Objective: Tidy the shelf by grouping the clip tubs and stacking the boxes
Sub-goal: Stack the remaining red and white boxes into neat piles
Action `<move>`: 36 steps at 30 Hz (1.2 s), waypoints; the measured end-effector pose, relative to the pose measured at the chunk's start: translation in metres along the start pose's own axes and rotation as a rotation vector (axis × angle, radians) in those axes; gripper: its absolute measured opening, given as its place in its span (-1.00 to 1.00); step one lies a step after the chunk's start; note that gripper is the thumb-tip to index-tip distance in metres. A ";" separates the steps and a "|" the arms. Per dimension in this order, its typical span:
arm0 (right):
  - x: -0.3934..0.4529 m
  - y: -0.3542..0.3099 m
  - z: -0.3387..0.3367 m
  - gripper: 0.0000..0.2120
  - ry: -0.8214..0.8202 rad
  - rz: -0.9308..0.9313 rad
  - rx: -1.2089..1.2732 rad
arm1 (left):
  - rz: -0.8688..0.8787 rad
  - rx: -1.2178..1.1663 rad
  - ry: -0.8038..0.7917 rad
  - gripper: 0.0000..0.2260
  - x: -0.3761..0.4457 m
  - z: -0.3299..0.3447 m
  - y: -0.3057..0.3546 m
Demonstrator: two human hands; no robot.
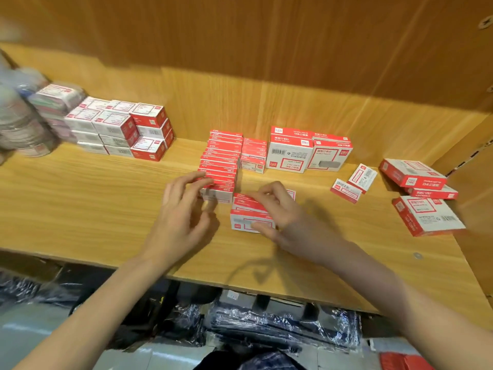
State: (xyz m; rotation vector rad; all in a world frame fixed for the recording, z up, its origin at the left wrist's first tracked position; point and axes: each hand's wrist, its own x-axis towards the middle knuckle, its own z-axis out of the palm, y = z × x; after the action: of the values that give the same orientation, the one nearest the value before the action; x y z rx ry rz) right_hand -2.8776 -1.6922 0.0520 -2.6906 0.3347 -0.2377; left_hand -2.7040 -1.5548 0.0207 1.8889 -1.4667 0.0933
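So the right hand (277,209) pinches a short stack of red-and-white cardboard boxes (250,213) mid-shelf; the left hand (184,209), fingers loose, touches the tall red box stack (220,162) beside it. Blurry clear clip tubs (24,121) sit far left on the wooden shelf (93,188).

One view only: head cam, wide-angle, worn by the person, looking fwd and steeply down onto the wooden shelf (80,188). Close range; both forearms enter from 6 o'clock. Back panel (266,49) fills 12 o'clock; lower shelf stock shows under the front edge. Frame edges bend and blur, esp. at 9 o'clock.
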 end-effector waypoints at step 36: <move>-0.039 0.070 -0.029 -0.35 0.375 0.699 0.018 | 0.082 -0.228 -0.136 -0.51 0.053 0.027 0.065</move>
State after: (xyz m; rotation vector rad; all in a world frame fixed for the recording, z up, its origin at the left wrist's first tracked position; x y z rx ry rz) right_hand -2.9351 -1.7545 0.0437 -2.3201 1.3292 -0.5166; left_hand -2.7520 -1.6188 0.0580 1.6785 -1.5740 -0.1604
